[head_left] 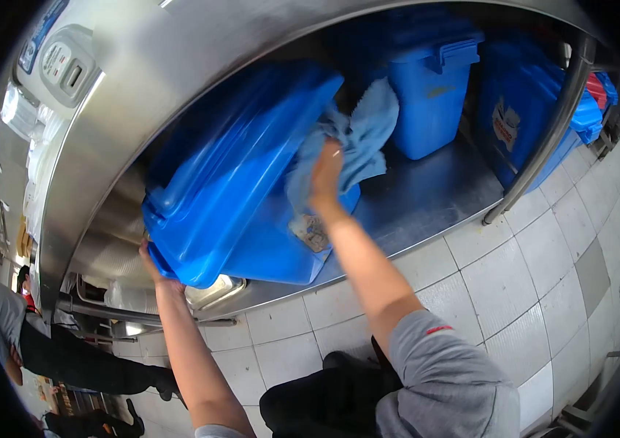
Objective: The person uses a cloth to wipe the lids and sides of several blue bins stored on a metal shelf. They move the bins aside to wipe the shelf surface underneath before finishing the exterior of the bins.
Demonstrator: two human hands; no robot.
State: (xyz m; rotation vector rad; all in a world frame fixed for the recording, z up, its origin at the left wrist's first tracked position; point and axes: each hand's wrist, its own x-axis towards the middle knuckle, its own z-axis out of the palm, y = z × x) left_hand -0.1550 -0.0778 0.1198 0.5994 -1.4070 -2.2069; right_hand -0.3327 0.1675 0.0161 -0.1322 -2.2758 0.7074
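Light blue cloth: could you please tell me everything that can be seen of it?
The light blue cloth looks like soft, limp fabric, bunched and creased, partly blurred. One rough-edged part flares towards the smaller bin behind; another hangs lower. The right hand holds it near its middle, apparently against the side of the tilted blue bin, just above the printed label. Its full shape is hidden by the folds.
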